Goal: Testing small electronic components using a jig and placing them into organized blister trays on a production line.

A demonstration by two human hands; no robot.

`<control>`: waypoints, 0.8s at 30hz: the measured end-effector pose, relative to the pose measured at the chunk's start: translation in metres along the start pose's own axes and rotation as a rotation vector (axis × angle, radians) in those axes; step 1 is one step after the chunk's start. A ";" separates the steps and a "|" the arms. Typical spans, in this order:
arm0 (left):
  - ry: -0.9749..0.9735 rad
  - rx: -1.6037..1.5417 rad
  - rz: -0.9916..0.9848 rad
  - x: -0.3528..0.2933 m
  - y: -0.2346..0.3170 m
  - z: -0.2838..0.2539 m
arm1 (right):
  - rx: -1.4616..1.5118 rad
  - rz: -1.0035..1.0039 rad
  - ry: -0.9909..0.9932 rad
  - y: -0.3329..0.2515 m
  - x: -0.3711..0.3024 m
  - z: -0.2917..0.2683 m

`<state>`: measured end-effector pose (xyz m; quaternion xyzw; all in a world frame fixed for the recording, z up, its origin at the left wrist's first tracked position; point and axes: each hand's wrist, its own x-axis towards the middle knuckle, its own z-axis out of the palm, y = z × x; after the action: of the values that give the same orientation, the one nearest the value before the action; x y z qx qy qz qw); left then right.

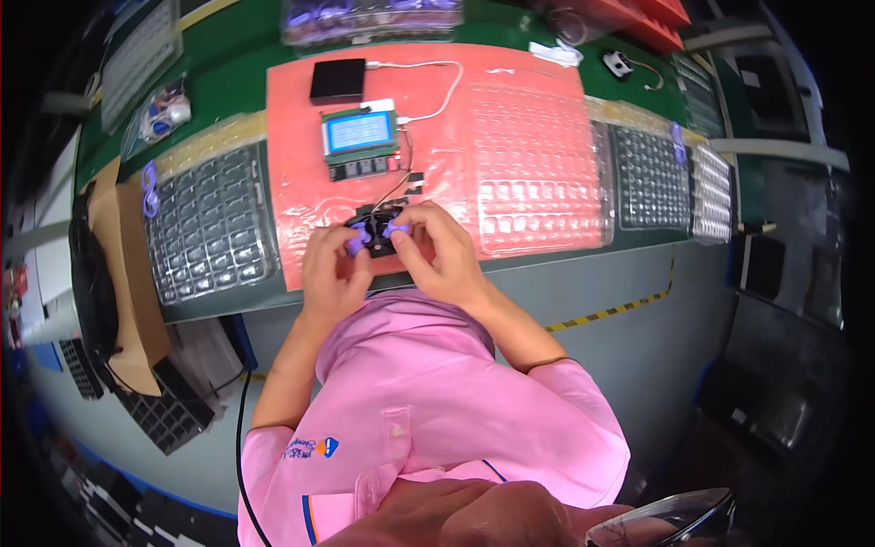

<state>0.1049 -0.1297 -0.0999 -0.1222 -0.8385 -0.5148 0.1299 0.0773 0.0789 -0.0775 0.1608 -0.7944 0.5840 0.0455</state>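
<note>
Both hands work at a small black fixture point(377, 244) on the pink mat, close to the table's front edge. My left hand point(334, 273) is closed in a pinch around a small purple piece point(356, 241) at the fixture's left side. On the opposite side, my right hand point(441, 253) pinches another purple piece point(393, 228) between thumb and fingers. Fingers partly cover both pieces, so their exact kind is unclear. A thin wire runs from the fixture up to a circuit board with a lit blue display point(359, 134).
A black box point(337, 81) behind the display joins it by a white cable point(460, 82). Clear compartment trays point(538, 173) lie on the mat's right; others point(211, 219) flank it. At the far edge sits a tray of purple parts point(369, 20). An open carton point(137, 273) stands left.
</note>
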 end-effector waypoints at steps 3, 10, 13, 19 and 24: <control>0.002 -0.048 -0.051 0.014 0.007 -0.002 | -0.086 -0.100 0.051 -0.008 0.016 -0.038; 0.014 0.078 0.154 0.089 0.049 0.000 | -0.502 -0.111 0.185 0.042 0.096 -0.161; -0.077 0.183 0.265 0.122 0.052 0.021 | -0.694 -0.211 0.078 0.067 0.115 -0.179; -0.160 0.270 0.257 0.170 0.047 0.064 | -0.574 -0.266 -0.041 0.095 0.115 -0.181; -0.236 0.331 0.364 0.201 0.024 0.103 | -0.518 -0.188 -0.030 0.095 0.113 -0.177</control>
<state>-0.0848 -0.0126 -0.0553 -0.3073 -0.8847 -0.3212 0.1400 -0.0790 0.2485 -0.0790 0.2254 -0.8995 0.3519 0.1276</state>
